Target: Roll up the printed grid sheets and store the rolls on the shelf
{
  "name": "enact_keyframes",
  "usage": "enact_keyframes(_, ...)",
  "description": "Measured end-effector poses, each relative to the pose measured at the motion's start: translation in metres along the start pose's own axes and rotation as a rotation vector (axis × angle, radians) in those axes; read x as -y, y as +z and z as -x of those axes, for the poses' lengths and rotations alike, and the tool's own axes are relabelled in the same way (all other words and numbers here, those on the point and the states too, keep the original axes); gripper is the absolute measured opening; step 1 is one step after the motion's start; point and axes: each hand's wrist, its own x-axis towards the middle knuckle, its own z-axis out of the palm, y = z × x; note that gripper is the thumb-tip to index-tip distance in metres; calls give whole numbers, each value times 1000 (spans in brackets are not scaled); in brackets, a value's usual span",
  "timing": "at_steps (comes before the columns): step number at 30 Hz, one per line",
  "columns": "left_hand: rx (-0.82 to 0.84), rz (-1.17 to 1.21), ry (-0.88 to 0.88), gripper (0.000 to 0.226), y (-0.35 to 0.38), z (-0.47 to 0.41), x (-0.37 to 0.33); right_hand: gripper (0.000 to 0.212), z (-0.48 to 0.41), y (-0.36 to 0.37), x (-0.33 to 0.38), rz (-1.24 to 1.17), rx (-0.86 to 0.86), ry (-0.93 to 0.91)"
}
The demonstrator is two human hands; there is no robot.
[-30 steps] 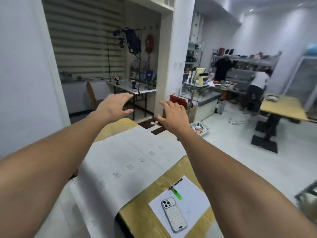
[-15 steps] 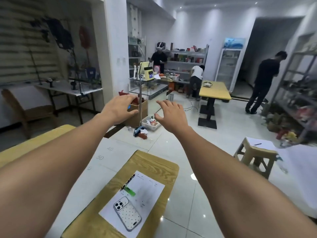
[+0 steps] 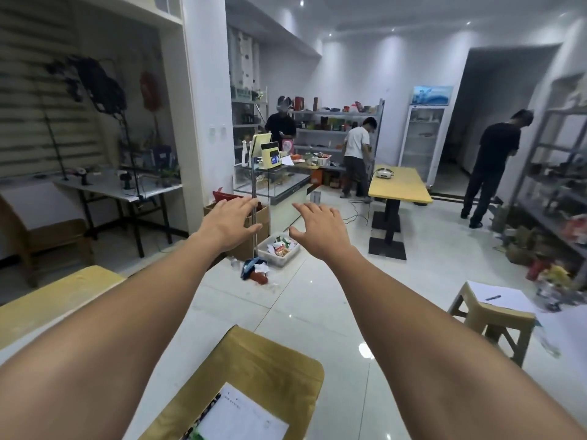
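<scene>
At the bottom of the frame we see a wooden desk with a white note sheet on it. Just left of it, between the desk and our left forearm, a pale strip may be the printed grid sheet, though too little shows for us to be sure. Both arms stretch forward over the floor. The left hand and right hand hang mid-frame, side by side but apart. Their fingers are spread and nearly straight, holding nothing. At lower right stands a stool bearing paper and a pen. Beyond the hands a white basket sits on the floor beside a cardboard box. Farther back are a yellow desk, three people and, along the right edge, a metal shelf.
</scene>
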Motion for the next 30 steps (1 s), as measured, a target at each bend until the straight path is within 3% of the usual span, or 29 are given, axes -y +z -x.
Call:
enact_keyframes(4,-34,18,-28,65,16,-48,-6,56,-41,10,-32,-31,-37,13)
enact_keyframes(16,76,-35,-62,65,79,-126,-30,54,-107,70,-97,-61,23,-46)
enact_keyframes(26,69,-193,-221,63,106,-228,-21,51,-226,118,-160,-165,9,-214)
enact_keyframes(30,43,-216,-364,63,102,-271,-16,52,-284,121,-188,-193,14,-311)
